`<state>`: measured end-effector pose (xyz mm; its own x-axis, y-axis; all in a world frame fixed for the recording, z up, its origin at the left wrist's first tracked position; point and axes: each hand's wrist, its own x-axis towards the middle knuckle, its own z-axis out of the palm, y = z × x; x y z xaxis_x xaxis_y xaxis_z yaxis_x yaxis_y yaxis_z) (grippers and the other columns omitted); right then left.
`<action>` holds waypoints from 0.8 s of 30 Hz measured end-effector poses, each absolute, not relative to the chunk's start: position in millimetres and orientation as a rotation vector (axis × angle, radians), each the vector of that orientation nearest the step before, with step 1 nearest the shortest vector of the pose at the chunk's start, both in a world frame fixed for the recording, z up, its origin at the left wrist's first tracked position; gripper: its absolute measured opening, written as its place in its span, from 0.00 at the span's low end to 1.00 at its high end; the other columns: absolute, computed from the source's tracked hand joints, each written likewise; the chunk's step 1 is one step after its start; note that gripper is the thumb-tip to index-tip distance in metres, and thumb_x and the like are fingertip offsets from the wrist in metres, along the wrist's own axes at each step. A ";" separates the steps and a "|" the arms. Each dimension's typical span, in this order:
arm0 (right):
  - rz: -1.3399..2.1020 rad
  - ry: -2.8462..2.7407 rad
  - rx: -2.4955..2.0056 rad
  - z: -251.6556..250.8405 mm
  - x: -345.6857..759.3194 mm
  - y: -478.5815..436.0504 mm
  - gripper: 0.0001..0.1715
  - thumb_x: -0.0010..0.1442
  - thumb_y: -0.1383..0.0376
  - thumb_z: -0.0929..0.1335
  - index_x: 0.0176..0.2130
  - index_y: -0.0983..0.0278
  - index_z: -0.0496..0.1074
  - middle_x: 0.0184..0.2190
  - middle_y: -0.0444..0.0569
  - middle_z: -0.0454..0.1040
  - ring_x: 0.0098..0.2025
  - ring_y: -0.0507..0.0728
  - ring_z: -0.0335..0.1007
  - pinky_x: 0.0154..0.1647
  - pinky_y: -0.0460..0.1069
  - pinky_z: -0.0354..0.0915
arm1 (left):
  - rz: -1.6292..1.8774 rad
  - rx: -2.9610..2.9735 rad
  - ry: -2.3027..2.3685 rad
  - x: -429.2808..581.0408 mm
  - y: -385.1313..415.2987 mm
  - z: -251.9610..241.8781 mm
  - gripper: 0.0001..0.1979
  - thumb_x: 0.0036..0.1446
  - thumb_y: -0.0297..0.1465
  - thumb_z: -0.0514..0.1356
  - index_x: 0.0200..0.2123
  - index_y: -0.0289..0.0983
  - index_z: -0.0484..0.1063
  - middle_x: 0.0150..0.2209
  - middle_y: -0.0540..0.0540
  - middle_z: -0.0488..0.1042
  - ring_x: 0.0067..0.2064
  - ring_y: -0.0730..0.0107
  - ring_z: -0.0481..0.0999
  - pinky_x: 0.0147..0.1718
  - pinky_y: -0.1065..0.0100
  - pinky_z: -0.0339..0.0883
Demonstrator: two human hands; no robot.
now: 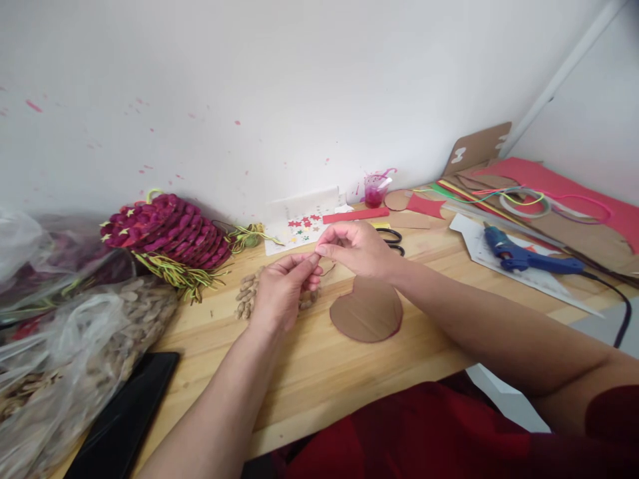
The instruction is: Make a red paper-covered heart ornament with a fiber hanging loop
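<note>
My left hand (284, 286) and my right hand (357, 249) meet over the middle of the wooden table, fingertips pinched together. Between them is a thin dark cord (328, 270), whose loose end curves out below the right fingers; most of it is hidden. A round piece of brown cardboard (367, 311), notched at its top edge, lies below my right wrist. Behind and beside my left hand sits a pile of peanuts in their shells (245, 296), partly covered by the hand. Black-handled scissors (394, 238) show partly behind my right wrist.
At left are a magenta peanut-covered craft piece (170, 229), a plastic bag of peanuts (94, 332) and a flat black object (130, 412). Star stickers (304, 223) and a red-stained cup (374, 193) stand behind. A blue glue gun (524, 256) with its cord lies right.
</note>
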<state>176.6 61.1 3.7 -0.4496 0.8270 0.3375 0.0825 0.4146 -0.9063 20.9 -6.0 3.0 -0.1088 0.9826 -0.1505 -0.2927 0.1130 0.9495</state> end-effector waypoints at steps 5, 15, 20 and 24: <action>1.246 -1.762 -0.815 8.3 176.7 60.6 0.10 0.55 0.61 0.73 0.30 0.66 0.74 0.25 0.43 0.72 0.26 0.49 0.65 0.27 0.46 0.61 | 1.313 0.828 1.137 20.2 -6.7 3.4 0.14 0.43 0.35 0.74 0.30 0.32 0.78 0.25 0.48 0.76 0.23 0.80 0.70 0.24 0.77 0.65; 1.358 -1.718 -0.861 10.0 177.9 59.3 0.13 0.53 0.59 0.74 0.29 0.65 0.72 0.24 0.43 0.71 0.25 0.49 0.64 0.24 0.45 0.61 | 1.267 0.852 1.137 18.1 -7.0 4.5 0.14 0.43 0.35 0.74 0.30 0.33 0.79 0.24 0.48 0.76 0.23 0.79 0.71 0.24 0.76 0.64; 1.384 -1.711 -0.848 9.8 176.2 59.5 0.11 0.53 0.60 0.74 0.29 0.66 0.72 0.24 0.42 0.71 0.24 0.48 0.62 0.23 0.44 0.61 | 1.270 0.855 1.151 17.3 -6.4 4.6 0.13 0.44 0.34 0.73 0.30 0.32 0.78 0.23 0.49 0.75 0.22 0.80 0.69 0.23 0.77 0.62; 1.464 -1.661 -0.830 9.3 177.0 61.7 0.14 0.53 0.58 0.75 0.31 0.66 0.74 0.25 0.43 0.72 0.24 0.48 0.65 0.22 0.43 0.62 | 1.278 0.835 1.129 14.3 -5.7 4.1 0.12 0.44 0.33 0.73 0.30 0.32 0.79 0.24 0.49 0.75 0.22 0.81 0.69 0.23 0.77 0.62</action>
